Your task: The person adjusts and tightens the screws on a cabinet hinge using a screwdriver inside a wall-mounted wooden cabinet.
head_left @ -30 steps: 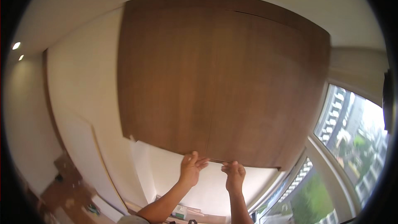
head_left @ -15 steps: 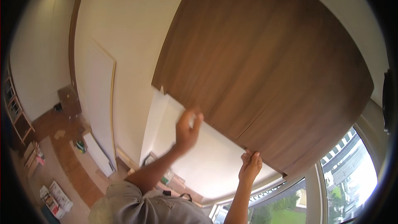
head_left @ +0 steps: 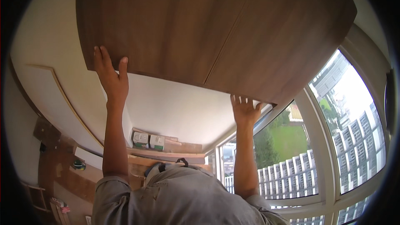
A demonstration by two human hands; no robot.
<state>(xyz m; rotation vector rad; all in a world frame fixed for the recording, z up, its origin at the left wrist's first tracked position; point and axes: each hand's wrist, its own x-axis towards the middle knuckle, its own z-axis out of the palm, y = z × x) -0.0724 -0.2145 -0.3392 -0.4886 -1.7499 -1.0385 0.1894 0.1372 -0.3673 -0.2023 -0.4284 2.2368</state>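
Two hands press up against a large wooden panel (head_left: 216, 29) that fills the top of the view from about 10 o'clock to 2 o'clock. The panel is dark brown with fine straight grain, and a thin seam runs across it from the upper middle down to its lower edge near the centre, so it reads as two boards side by side. Its lower edge runs from 9 o'clock down toward 3 o'clock, with one corner at the right just above the window. The left hand (head_left: 110, 79) lies flat on the face near the left corner, fingers spread upward and thumb out to the side, gripping nothing. The right hand (head_left: 245, 109) meets the lower edge near the right corner; its fingertips go over or behind the edge, and whether they hook around it I cannot tell. Both forearms rise from grey sleeves (head_left: 179, 196) at 6 o'clock. Behind the panel is a pale wall (head_left: 175, 104). At 7 o'clock, low between the arms, two small boxes (head_left: 148, 141) stand touching on a wooden ledge (head_left: 166, 155); what they hold cannot be seen. At 4 o'clock a window (head_left: 333, 141) shows grass and tall blocks.
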